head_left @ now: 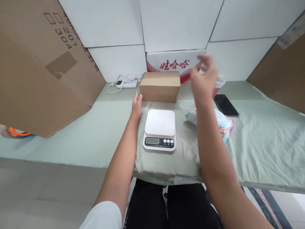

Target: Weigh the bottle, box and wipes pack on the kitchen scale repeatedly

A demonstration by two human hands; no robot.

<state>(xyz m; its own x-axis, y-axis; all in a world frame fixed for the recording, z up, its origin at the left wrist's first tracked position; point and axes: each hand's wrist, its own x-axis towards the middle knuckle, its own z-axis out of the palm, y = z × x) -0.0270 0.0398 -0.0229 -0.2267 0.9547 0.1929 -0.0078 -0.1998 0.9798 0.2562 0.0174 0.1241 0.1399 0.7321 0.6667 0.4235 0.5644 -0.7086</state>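
Observation:
A white kitchen scale (159, 129) sits in front of me on the green cloth. Behind it stands a small brown cardboard box (160, 86). My left hand (137, 105) rests flat on the cloth, fingertips at the box's left end, holding nothing. My right hand (203, 80) is raised and blurred above the cloth to the right of the box, fingers loosely spread and empty. Below my right forearm lies a colourful plastic packet (224, 123).
A black phone (226, 105) lies at the right. A white and red printed carton (174, 62) stands against the wall, with a white power strip (127, 83) to its left. Large cardboard sheets (35, 65) lean at both sides. The table edge (69, 161) is near me.

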